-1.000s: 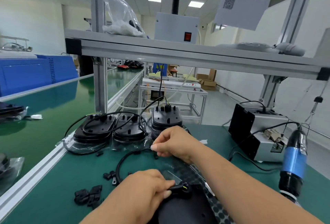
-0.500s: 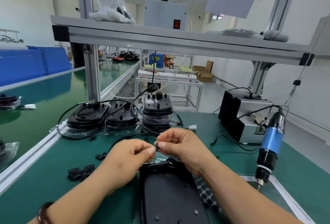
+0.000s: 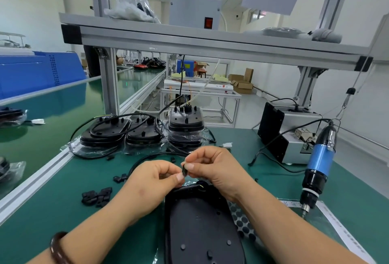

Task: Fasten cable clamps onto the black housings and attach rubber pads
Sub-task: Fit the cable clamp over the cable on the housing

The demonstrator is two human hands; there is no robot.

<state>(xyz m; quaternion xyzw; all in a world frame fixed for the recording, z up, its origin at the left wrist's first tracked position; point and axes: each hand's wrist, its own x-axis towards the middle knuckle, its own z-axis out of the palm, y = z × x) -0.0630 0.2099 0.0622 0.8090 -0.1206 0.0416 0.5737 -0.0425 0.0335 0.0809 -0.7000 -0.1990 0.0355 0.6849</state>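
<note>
A black housing point(image 3: 202, 226) lies flat on the green mat in front of me, underside up, its cable point(image 3: 147, 159) looping away behind my hands. Above its far end, my left hand point(image 3: 155, 181) and my right hand point(image 3: 212, 169) meet, and both pinch one small black cable clamp point(image 3: 185, 172) between thumb and fingertips. A sheet of round black rubber pads point(image 3: 242, 221) lies under the housing's right side. Loose black clamps point(image 3: 96, 196) lie in a small heap to the left, with a few more clamps point(image 3: 120, 178) near the cable.
Stacks of black housings point(image 3: 145, 131) in clear wrap stand at the back. A blue electric screwdriver point(image 3: 317, 167) hangs at the right, in front of a grey box point(image 3: 288, 135). An aluminium rail point(image 3: 37, 179) edges the mat on the left. A white strip point(image 3: 339, 228) lies at the right.
My left hand left the housing's cable end and rose to meet my right hand, and both now hold the clamp. The view tilted down and more of the housing shows.
</note>
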